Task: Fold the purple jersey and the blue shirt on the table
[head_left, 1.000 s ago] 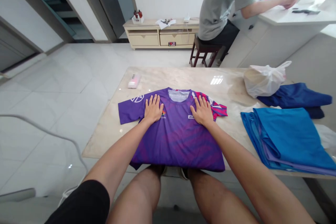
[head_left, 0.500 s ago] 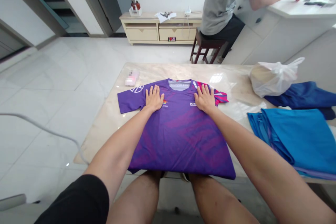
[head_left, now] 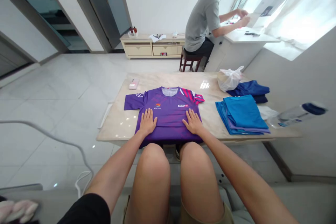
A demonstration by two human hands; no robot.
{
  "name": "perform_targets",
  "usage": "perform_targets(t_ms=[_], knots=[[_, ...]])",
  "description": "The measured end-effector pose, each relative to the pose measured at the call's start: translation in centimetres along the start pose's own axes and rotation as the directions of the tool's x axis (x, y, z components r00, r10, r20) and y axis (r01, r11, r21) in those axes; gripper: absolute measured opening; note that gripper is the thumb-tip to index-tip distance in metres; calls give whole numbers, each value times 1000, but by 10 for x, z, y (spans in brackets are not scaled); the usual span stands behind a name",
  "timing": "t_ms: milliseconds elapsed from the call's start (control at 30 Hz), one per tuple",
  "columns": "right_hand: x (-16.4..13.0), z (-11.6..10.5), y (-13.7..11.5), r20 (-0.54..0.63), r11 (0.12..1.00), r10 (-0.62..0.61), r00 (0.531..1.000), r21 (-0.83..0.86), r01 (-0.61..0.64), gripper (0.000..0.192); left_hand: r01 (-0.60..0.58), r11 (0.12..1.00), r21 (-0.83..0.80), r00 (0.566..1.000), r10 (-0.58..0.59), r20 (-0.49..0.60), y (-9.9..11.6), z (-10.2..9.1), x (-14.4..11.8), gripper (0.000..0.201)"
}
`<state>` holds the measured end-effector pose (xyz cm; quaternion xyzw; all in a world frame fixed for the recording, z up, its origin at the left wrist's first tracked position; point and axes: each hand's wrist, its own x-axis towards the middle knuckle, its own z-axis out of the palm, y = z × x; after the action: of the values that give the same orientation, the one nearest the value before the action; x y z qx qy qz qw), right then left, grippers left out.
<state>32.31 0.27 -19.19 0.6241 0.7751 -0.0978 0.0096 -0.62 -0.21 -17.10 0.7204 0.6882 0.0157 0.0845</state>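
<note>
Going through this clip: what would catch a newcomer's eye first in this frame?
The purple jersey spread flat on the marble table, with the left hand and right hand pressed open on its lower part near the table's edge. To its right lies a stack of folded blue shirts. Beyond the table, a person in a grey shirt sits at a white counter.

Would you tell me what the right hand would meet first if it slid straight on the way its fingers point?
Probably the white-and-red chest logo on the purple jersey; the right hand lies flat, fingers pointing up the shirt.
</note>
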Motion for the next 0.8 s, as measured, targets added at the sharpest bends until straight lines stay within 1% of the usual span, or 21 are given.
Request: perform_targets(t_ms=[67,200,300,467,567,800], knots=[[-13,-1,-2,0,1000,1,1000,-6,-1,80,15,1000,15,1000,-14,-15,3,2,-13,77],[-35,7,-11,-150,1000,2,989,-20,-5,75,11,1000,27,997,-8,-77,7,10,-35,76],[-41,13,-14,-188,1000,-9,982,-17,6,73,2,1000,13,995,-1,-98,5,13,-42,74],[-34,11,-9,-210,999,-42,977,-14,40,73,-8,1000,-11,995,7,-101,4,7,-37,73],[-27,8,-6,-189,999,-52,981,-11,51,74,-1,1000,-25,995,-2,-97,5,4,-30,71],[-10,5,-5,-194,999,-28,981,9,31,71,3,1000,-10,993,-4,-118,3,5,-18,69]])
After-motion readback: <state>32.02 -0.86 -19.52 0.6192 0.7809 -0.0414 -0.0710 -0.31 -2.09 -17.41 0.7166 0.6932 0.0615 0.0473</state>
